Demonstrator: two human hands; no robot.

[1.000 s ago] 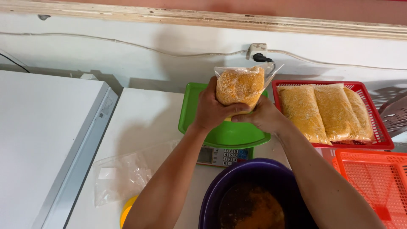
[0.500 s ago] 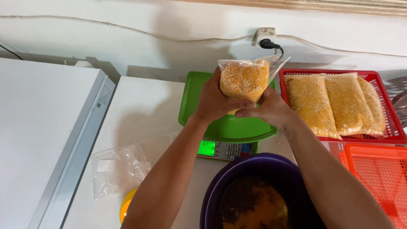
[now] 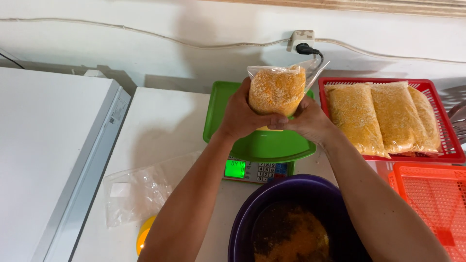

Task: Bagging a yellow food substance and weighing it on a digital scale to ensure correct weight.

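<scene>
At the left edge of the white tabletop [image 3: 160, 126] stands a white cabinet [image 3: 48, 145], and beside it, near the front edge, lie empty clear bags [image 3: 141, 191] with a yellow item [image 3: 144, 234] half hidden under them. The left hand [image 3: 238, 116] and the right hand [image 3: 306, 120] are both closed around the lower part of a clear bag of yellow crumbs [image 3: 277, 90], which they hold upright just above the green tray [image 3: 264, 145] of a scale [image 3: 255, 170] with a lit display; the bag's top looks open, not sealed. In front sits a purple bowl [image 3: 242, 218] that holds more crumbs. At the right edge, a red basket [image 3: 451, 150] holds three filled bags [image 3: 383, 116], and an orange basket [image 3: 437, 194] stands nearer. I judge the work partly done: some bags are packed, and loose crumbs and empty bags remain.
</scene>
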